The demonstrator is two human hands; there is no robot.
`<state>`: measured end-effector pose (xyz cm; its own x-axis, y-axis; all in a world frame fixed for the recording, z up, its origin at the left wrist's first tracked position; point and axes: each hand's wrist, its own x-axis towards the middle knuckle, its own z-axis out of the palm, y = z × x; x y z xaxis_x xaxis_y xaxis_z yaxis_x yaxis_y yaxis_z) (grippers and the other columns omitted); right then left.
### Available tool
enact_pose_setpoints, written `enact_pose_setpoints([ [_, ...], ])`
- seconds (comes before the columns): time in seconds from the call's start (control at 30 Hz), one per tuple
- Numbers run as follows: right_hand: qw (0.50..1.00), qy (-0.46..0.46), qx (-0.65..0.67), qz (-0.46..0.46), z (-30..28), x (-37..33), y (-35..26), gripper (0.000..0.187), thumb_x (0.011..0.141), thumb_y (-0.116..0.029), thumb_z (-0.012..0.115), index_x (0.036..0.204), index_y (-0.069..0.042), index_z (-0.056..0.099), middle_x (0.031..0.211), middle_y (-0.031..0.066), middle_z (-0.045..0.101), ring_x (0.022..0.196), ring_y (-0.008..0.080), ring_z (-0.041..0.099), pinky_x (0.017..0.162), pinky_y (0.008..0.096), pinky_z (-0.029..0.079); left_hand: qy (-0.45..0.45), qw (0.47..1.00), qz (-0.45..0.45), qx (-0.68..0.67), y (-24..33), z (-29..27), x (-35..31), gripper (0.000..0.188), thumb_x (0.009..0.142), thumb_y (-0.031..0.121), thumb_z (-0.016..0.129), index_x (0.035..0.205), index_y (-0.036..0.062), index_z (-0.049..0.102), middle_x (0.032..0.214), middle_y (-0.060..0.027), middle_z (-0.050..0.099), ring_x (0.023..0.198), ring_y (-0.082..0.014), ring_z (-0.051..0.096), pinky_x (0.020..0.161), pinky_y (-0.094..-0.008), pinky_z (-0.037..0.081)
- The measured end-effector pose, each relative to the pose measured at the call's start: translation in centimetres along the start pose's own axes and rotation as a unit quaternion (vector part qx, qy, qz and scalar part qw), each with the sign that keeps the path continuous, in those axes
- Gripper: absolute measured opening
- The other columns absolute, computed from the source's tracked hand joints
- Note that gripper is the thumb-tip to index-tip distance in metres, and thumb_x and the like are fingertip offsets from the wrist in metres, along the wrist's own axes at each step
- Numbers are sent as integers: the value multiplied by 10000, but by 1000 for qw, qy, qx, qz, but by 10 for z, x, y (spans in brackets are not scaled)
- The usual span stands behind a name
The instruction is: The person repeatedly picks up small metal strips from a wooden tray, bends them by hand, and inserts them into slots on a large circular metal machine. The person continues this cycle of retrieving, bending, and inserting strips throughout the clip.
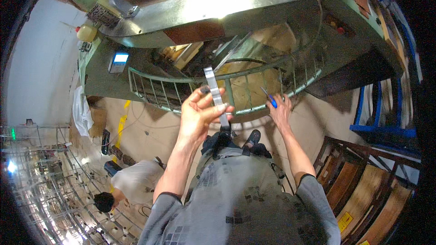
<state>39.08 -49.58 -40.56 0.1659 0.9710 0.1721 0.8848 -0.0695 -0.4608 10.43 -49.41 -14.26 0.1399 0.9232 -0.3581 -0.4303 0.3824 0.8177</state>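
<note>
My left hand [196, 114] is closed round a narrow, shiny silver metal strip [212, 84], pinching it between thumb and fingers. The strip stands nearly upright in the picture, its top end rising past the green rail. Something dark covers one fingertip of that hand. Farther right, my right hand [282, 112] is closed on a slim tool with a blue handle [273, 101] and a thin dark tip pointing up and left; its exact kind is too small to tell. This hand is close to the curved green guard rail [229, 91], and I cannot tell whether it touches it.
Beyond the rail stands a large green machine with a shiny metal table [200, 7]. A small box with a lit screen [120, 59] hangs at left. Wooden boards sit in a dark rack [363, 190] at lower right. Another person [136, 181] bends beside wire racks [59, 186] at lower left.
</note>
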Motion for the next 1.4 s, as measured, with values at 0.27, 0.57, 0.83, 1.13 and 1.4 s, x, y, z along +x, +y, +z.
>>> enact_pose_setpoints([
  [0.27,848,-191,494,1,-130,45,-172,324,919,-211,691,1126,37,715,1017,96,741,901,165,674,820,325,538,-70,991,-112,8,19,-32,8,503,804,-120,722,1255,-12,528,1271,-211,641,915,-340,738,759,-435,655],
  [0.57,769,-268,562,143,-104,120,-361,265,892,-215,752,966,40,740,900,85,745,818,118,676,753,265,530,-99,981,-169,17,104,-126,60,335,892,-53,671,1207,-26,558,1131,-216,703,902,-321,740,746,-433,654],
  [0.83,754,-257,572,197,-54,146,-412,297,888,-187,755,1086,31,721,994,103,745,866,145,680,791,282,539,-128,966,-221,39,155,-181,107,271,920,15,664,1173,-32,579,1020,-168,715,885,-307,739,758,-431,645],
  [1.13,750,-148,605,223,-36,163,-422,193,836,-69,782,1013,0,752,956,69,749,856,148,676,784,300,546,-162,964,-211,21,167,-183,153,349,873,-91,640,1213,-80,565,1106,-226,683,933,-342,723,815,-423,636],
  [1.4,752,-122,597,251,-59,155,-417,268,882,-124,738,1097,34,709,977,83,742,883,158,677,811,311,549,-194,952,-232,36,162,-190,138,291,878,-58,686,1152,-98,598,1044,-204,717,879,-302,741,714,-364,642],
])
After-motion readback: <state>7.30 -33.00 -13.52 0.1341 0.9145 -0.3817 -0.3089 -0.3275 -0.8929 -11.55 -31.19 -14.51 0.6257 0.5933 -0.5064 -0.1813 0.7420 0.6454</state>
